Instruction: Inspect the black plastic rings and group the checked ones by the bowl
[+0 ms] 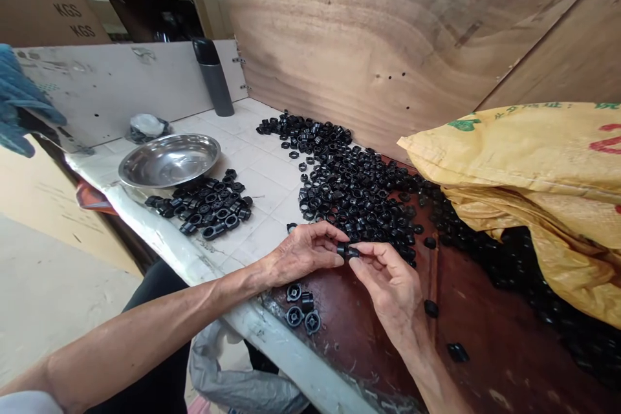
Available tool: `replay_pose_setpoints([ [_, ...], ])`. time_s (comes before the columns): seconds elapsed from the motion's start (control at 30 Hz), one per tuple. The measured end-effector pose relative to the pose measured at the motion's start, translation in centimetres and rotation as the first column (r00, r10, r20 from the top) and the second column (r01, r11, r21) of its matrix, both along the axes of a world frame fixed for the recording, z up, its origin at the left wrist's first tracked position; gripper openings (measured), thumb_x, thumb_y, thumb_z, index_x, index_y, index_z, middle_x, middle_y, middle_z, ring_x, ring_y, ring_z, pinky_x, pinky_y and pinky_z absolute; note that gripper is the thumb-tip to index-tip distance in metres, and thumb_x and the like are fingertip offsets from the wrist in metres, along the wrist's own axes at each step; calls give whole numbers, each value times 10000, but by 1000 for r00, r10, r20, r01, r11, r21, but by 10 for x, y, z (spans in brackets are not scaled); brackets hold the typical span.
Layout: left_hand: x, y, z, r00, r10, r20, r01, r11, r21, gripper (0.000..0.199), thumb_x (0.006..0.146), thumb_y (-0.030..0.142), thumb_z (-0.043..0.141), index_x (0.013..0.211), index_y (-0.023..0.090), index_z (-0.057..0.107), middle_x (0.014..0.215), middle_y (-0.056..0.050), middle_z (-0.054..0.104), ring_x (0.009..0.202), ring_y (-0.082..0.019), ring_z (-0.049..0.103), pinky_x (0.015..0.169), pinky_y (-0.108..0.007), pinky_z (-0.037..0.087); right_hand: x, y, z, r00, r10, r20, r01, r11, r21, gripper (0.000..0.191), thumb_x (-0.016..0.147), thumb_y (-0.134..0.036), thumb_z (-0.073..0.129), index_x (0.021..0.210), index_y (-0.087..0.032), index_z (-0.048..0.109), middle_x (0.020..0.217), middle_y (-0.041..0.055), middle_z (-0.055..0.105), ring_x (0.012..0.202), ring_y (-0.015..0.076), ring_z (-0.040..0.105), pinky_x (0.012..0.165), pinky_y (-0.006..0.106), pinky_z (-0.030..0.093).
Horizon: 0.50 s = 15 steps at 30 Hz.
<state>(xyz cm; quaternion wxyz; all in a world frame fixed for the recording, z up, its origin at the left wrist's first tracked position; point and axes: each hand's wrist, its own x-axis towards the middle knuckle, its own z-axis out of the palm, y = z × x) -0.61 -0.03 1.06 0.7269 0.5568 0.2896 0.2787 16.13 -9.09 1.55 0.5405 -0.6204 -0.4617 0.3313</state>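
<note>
Between the fingertips of both hands is a small black plastic fitting [347, 250], held above the worktop. My left hand [303, 252] pinches its left end with thumb and forefinger. At its right end, my right hand [388, 268] grips with thumb and fingers. Whether the fitting is one piece or two joined parts is too small to tell. Just behind the hands spreads a large heap of black plastic rings [359, 187]. Several black round caps with ribbed insides [303, 312] lie on the brown surface, in front of my left wrist.
A steel bowl [169, 160] stands at the left, beside a pile of black fittings [213, 207]. Behind it is a dark flask [214, 77]. A yellow sack [514, 162] spills black parts [509, 259] at the right. A wooden board [388, 32] walls the back.
</note>
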Motion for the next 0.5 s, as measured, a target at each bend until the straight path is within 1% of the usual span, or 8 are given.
replay_pose_setpoints([
  [0.1, 0, -2, 0, 998, 3, 69, -1, 999, -41, 411, 738, 280, 872, 1070, 128, 682, 977, -74, 758, 911, -175, 721, 903, -350, 552, 1, -2, -3, 1000, 9, 22, -9, 1000, 8, 226, 817, -375, 784, 950, -201, 730, 946, 67, 784, 843, 211, 753, 775, 302, 625],
  [0.17, 1, -4, -2, 996, 9, 90, -4, 999, -50, 420, 737, 290, 881, 1069, 129, 680, 983, -75, 762, 919, -180, 728, 918, -360, 558, 2, -3, -6, 998, 7, 63, -8, 1000, 17, 212, 838, -375, 773, 964, -209, 732, 971, 60, 782, 864, 209, 752, 788, 299, 620],
  [0.3, 2, -6, -6, 997, 22, 73, -21, 1000, -17, 415, 748, 330, 877, 1052, 133, 676, 935, -58, 757, 874, -177, 732, 863, -344, 581, 5, -4, -9, 988, -4, 151, -1, 999, 35, 217, 864, -383, 753, 998, -213, 733, 962, 57, 780, 850, 211, 747, 774, 304, 619],
  [0.4, 2, -7, -7, 997, 21, 69, -25, 999, 47, 397, 760, 352, 866, 1044, 146, 679, 913, -52, 749, 856, -185, 734, 814, -331, 597, 5, -5, -11, 968, -32, 249, 13, 997, 77, 263, 888, -387, 736, 1093, -224, 721, 969, 52, 769, 846, 202, 737, 784, 305, 612],
  [0.5, 2, -8, -8, 996, 16, 85, -25, 993, 115, 362, 779, 346, 848, 1039, 154, 685, 925, -54, 739, 869, -196, 739, 796, -321, 603, 6, -6, -14, 948, -29, 318, 6, 997, 71, 286, 926, -386, 701, 1168, -235, 699, 958, 42, 755, 845, 193, 722, 792, 305, 599],
])
